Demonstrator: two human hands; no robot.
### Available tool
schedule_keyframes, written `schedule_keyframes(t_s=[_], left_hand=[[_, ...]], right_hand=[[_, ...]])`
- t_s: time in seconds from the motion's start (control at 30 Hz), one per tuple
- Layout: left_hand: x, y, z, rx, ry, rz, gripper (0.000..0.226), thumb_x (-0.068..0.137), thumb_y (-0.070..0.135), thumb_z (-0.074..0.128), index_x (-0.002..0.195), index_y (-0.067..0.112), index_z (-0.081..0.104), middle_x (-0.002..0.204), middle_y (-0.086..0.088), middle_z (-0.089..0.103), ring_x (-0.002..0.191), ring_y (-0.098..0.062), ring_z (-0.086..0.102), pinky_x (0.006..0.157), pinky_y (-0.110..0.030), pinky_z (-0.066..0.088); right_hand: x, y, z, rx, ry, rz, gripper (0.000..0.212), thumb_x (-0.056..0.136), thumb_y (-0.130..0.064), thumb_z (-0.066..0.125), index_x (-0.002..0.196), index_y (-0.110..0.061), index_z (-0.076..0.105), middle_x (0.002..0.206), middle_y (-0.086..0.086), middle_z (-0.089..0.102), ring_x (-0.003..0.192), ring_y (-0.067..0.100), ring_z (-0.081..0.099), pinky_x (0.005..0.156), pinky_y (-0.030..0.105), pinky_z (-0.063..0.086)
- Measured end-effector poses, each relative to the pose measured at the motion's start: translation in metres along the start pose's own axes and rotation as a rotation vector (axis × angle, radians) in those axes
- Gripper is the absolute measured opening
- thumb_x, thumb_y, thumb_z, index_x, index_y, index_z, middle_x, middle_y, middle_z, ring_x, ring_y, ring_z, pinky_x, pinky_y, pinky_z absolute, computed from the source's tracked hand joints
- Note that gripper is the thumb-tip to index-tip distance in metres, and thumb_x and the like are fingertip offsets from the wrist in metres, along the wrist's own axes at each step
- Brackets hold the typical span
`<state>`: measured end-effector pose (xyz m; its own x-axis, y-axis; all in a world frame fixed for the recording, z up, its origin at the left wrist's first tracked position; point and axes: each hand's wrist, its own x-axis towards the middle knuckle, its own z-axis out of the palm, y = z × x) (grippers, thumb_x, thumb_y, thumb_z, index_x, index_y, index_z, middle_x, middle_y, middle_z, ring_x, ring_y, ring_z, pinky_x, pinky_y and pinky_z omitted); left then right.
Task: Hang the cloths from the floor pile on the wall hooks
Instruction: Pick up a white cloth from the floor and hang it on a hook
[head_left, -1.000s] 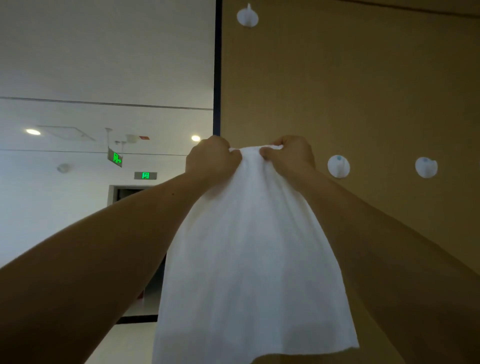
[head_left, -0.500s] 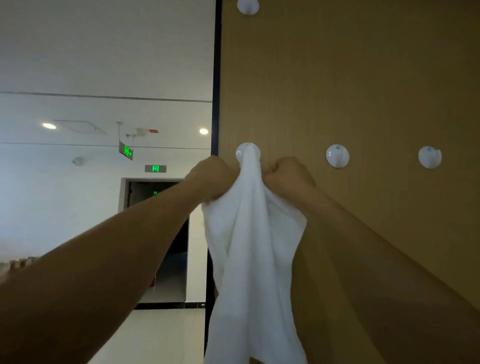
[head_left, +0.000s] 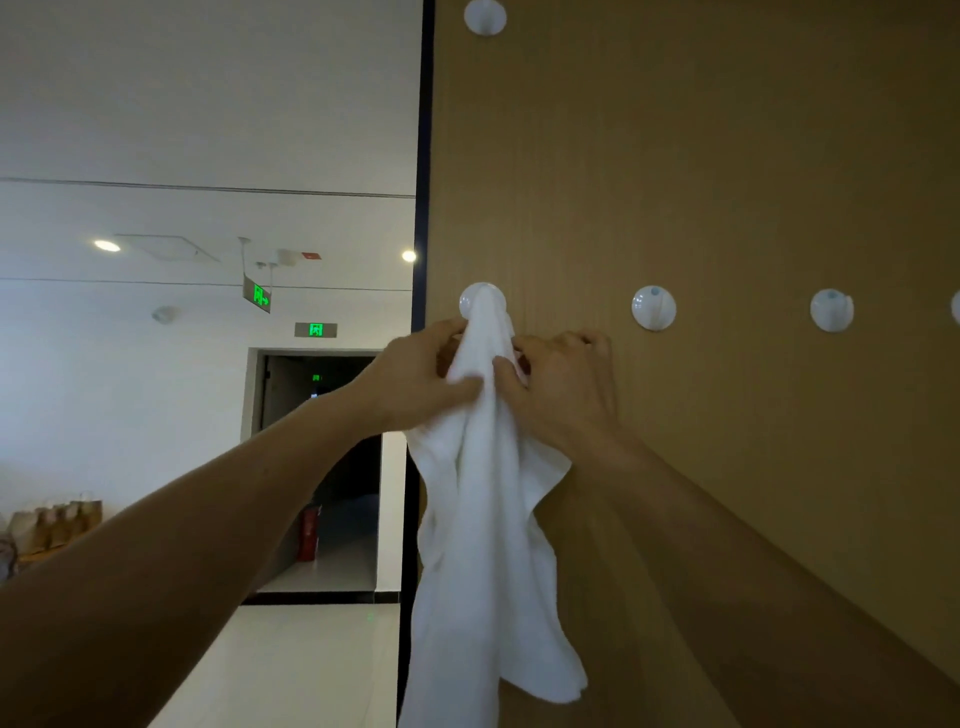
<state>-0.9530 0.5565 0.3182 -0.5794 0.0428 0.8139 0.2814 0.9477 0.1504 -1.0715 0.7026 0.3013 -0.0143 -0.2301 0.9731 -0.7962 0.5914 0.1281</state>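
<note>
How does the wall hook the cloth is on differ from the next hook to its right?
The covered hook is half hidden under the white cloth; the next hook is bare, a small blue mark showing. The left hand and right hand pinch the cloth just below the covered hook; nothing touches the next hook. Both are round, white, level on the brown wall.

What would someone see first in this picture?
A white cloth hangs from a round hook on the brown wall, in the middle of the picture. The left hand and right hand pinch it just below the hook. A bare hook sits to the right.
</note>
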Motion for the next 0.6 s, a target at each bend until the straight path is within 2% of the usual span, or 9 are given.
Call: schedule_keyframes(t_s=[0.07, 0.13, 0.23, 0.3, 0.4, 0.5, 0.57, 0.6], left_hand=[[-0.013, -0.006, -0.001, 0.017, -0.145, 0.000, 0.074, 0.082, 0.028, 0.070, 0.144, 0.030, 0.030, 0.116, 0.015, 0.054, 0.099, -0.001, 0.056, 0.074, -0.008, 0.042], [-0.029, -0.017, 0.005, -0.030, -0.147, -0.053, 0.076, 0.083, 0.020, 0.068, 0.146, 0.029, 0.026, 0.122, 0.010, 0.053, 0.104, -0.006, 0.054, 0.082, -0.015, 0.042], [-0.059, -0.032, 0.028, -0.017, -0.129, -0.139, 0.056, 0.091, 0.020, 0.059, 0.141, 0.025, 0.032, 0.117, 0.011, 0.052, 0.103, -0.007, 0.052, 0.091, -0.025, 0.046], [-0.073, -0.040, 0.039, -0.095, -0.125, -0.221, 0.040, 0.094, 0.017, 0.053, 0.130, 0.026, 0.040, 0.110, 0.010, 0.055, 0.098, -0.010, 0.055, 0.084, -0.026, 0.050], [-0.073, -0.037, 0.033, -0.390, -0.188, -0.391, 0.022, 0.087, 0.021, 0.050, 0.109, 0.023, 0.053, 0.103, -0.003, 0.060, 0.095, -0.023, 0.059, 0.075, -0.030, 0.052], [-0.060, -0.021, 0.019, -0.415, -0.077, -0.430, 0.021, 0.071, 0.036, 0.046, 0.080, 0.019, 0.055, 0.088, -0.003, 0.057, 0.084, -0.021, 0.055, 0.073, -0.028, 0.045], [-0.050, -0.011, 0.015, -0.273, 0.073, -0.380, 0.021, 0.081, 0.033, 0.045, 0.071, 0.016, 0.052, 0.080, 0.000, 0.053, 0.076, -0.017, 0.051, 0.067, -0.027, 0.039], [-0.046, -0.009, 0.015, -0.219, 0.149, -0.356, 0.020, 0.088, 0.027, 0.045, 0.074, 0.016, 0.054, 0.080, 0.002, 0.053, 0.075, -0.013, 0.051, 0.066, -0.026, 0.037]], right_hand=[[0.000, 0.002, -0.001, -0.027, -0.024, 0.026, 0.040, 0.085, -0.049, 0.037, 0.083, -0.022, 0.065, 0.066, -0.008, 0.061, 0.069, 0.016, 0.054, 0.085, 0.034, 0.024], [-0.001, 0.003, -0.001, 0.023, -0.057, 0.087, 0.033, 0.082, -0.044, 0.040, 0.082, -0.020, 0.062, 0.066, -0.008, 0.057, 0.068, 0.016, 0.053, 0.087, 0.035, 0.028], [-0.007, -0.002, 0.001, 0.066, -0.093, 0.127, 0.027, 0.081, -0.040, 0.043, 0.088, -0.018, 0.058, 0.069, -0.007, 0.056, 0.066, 0.017, 0.053, 0.086, 0.036, 0.029], [-0.009, -0.007, 0.002, 0.119, -0.141, 0.151, 0.032, 0.082, -0.043, 0.045, 0.098, -0.017, 0.056, 0.075, -0.006, 0.058, 0.067, 0.017, 0.055, 0.081, 0.034, 0.033], [-0.011, -0.009, 0.000, 0.318, -0.240, 0.263, 0.047, 0.082, -0.050, 0.049, 0.116, -0.017, 0.050, 0.092, -0.005, 0.060, 0.074, 0.018, 0.059, 0.065, 0.033, 0.046], [-0.011, -0.008, 0.000, 0.467, -0.289, 0.322, 0.049, 0.084, -0.044, 0.056, 0.124, -0.017, 0.048, 0.100, -0.005, 0.058, 0.080, 0.015, 0.058, 0.057, 0.027, 0.042], [-0.011, -0.006, -0.002, 0.519, -0.311, 0.331, 0.042, 0.084, -0.036, 0.059, 0.119, -0.016, 0.050, 0.099, -0.004, 0.059, 0.080, 0.015, 0.059, 0.058, 0.027, 0.045], [-0.012, -0.005, -0.002, 0.539, -0.327, 0.341, 0.036, 0.084, -0.032, 0.059, 0.114, -0.015, 0.051, 0.096, -0.003, 0.060, 0.079, 0.015, 0.059, 0.059, 0.028, 0.047]])
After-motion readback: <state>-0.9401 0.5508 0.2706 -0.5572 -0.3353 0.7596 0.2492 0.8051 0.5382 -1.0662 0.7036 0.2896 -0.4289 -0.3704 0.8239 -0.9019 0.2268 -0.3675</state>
